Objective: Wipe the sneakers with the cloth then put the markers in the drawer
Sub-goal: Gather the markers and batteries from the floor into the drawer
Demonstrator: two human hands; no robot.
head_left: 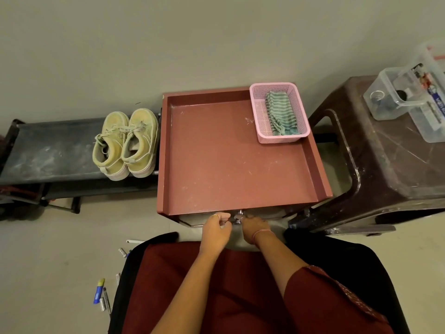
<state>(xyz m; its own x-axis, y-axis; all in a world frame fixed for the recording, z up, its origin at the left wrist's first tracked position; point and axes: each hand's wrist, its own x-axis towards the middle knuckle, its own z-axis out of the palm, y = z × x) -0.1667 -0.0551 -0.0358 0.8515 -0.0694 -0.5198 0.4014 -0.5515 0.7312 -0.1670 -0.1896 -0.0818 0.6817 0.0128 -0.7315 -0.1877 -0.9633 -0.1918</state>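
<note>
The small metal drawer knob [238,216] under the reddish-brown cabinet's tabletop [237,155] is grasped by the right hand [255,226]; the left hand [216,227] is curled at the drawer edge beside it, its grip unclear. The striped green cloth [279,114] is lying in the pink plastic basket [257,116], the pale yellow sneakers [125,143] are on the dark low rack [48,150], and the markers [102,292] are on the floor.

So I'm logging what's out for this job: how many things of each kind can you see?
Sneakers: 2, side by side on the dark bench
Cloth: 1, in the basket
Pink basket: 1
Markers on the floor: about 6 visible, some partly hidden
Clear plastic boxes: 2
Total: about 12
</note>
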